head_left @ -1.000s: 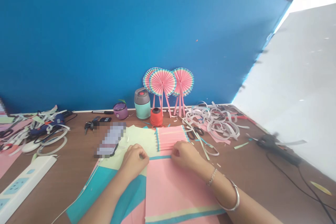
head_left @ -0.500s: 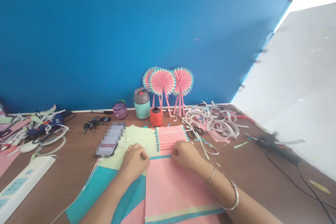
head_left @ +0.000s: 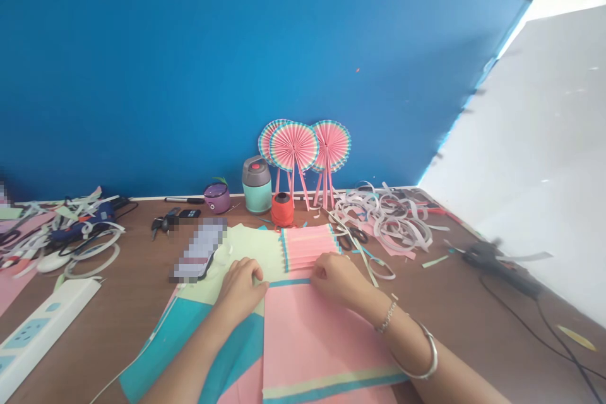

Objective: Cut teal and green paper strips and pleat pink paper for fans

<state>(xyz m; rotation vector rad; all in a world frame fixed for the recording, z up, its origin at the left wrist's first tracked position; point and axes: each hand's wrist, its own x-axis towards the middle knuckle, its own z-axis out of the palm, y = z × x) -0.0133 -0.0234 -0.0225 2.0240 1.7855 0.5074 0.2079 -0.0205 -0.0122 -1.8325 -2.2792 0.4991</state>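
A pink paper sheet with cream and blue stripes at its near end and a blue band along its far edge lies in front of me. My left hand is closed, thumb and fingers pinching at the sheet's far left corner. Curled over the far edge on the other side, my right hand has its fingertips pressed together on the paper, partly hidden. Just beyond it rests a pleated pink paper strip with blue edges. Pale green paper and teal paper spread underneath.
Several round pink paper fans lean on the blue wall, behind a red spool and a teal jar. Scissors and paper scraps lie right, a glue gun farther right. A phone and power strip are left.
Both hands stay at the far edge of the pink sheet, with barely any shift. The whole view has moved very slightly.
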